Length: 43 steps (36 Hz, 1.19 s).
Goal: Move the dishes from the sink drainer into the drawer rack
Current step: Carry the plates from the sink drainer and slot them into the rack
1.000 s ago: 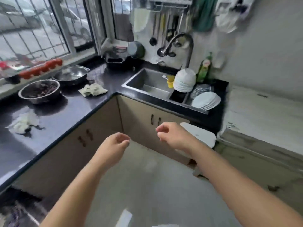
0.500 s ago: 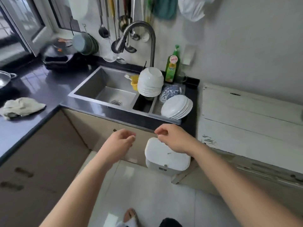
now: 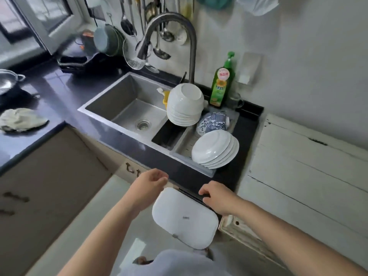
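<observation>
With every dish in the drainer [image 3: 180, 145], I curl my right hand [image 3: 216, 197] onto the drawer front's dark top edge [image 3: 191, 196], left hand [image 3: 150, 185] loosely curled, empty; next, pull it open.

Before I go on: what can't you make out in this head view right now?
- Drawer rack: not visible; the drawer front under the right hand is shut, partly behind the white bin lid.
- Blue patterned bowls: count unclear, behind the white bowl stack and plate stack.
- Right hand's fingertips: curled out of sight.
</observation>
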Tool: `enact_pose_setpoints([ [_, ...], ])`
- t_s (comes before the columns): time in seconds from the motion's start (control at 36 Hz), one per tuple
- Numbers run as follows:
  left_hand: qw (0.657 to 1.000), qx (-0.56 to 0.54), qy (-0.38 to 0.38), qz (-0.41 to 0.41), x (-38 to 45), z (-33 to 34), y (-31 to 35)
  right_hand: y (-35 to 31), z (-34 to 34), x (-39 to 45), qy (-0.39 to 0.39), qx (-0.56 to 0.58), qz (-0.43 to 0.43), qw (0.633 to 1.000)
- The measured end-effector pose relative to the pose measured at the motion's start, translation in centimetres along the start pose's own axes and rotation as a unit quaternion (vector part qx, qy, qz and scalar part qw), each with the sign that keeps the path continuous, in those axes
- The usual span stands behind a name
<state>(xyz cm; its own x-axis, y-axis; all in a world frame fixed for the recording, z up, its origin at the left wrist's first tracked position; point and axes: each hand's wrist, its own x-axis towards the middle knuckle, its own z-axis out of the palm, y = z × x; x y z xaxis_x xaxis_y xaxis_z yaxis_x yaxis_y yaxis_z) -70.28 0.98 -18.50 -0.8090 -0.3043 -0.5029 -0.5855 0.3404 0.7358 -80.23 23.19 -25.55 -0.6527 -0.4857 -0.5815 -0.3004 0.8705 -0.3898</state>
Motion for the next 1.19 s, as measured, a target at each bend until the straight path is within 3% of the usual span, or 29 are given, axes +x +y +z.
enact_pose_setpoints([
  [0.06, 1.0, -0.013, 0.016, -0.015, 0.0, 0.7, 0.4, 1.1, -1.4, 1.7, -0.021, -0.052, -0.043, 0.997],
  [0.11, 0.998, -0.032, 0.036, -0.029, 0.0, 1.5, 0.8, 2.6, -4.0, 4.0, 0.017, -0.085, -0.07, 0.994],
  [0.19, 0.994, -0.064, 0.07, -0.055, -0.2, 2.6, 1.1, 4.6, -9.1, 8.9, 0.067, -0.221, -0.124, 0.965],
  [0.33, 0.99, -0.078, 0.08, -0.091, -0.9, 4.0, 0.8, 5.9, -14.9, 13.8, -0.015, -0.433, -0.16, 0.887],
  [0.44, 0.985, -0.088, 0.101, -0.112, -1.0, 4.3, 0.7, 6.1, -16.6, 14.7, -0.054, -0.46, -0.209, 0.862],
  [0.67, 0.976, -0.117, 0.129, -0.13, -1.2, 5.4, 0.6, 5.8, -18.4, 15.3, -0.053, -0.521, -0.294, 0.8],
  [0.86, 0.972, -0.126, 0.144, -0.137, -1.0, 5.8, 0.6, 5.1, -19.5, 16.2, -0.01, -0.483, -0.308, 0.82],
  [1.03, 0.972, -0.126, 0.142, -0.137, -1.0, 6.2, 1.0, 5.0, -19.7, 17.0, -0.028, -0.423, -0.288, 0.859],
  [1.19, 0.972, -0.124, 0.144, -0.136, -1.1, 6.4, 1.1, 5.8, -19.5, 16.9, 0.082, -0.377, -0.271, 0.882],
])
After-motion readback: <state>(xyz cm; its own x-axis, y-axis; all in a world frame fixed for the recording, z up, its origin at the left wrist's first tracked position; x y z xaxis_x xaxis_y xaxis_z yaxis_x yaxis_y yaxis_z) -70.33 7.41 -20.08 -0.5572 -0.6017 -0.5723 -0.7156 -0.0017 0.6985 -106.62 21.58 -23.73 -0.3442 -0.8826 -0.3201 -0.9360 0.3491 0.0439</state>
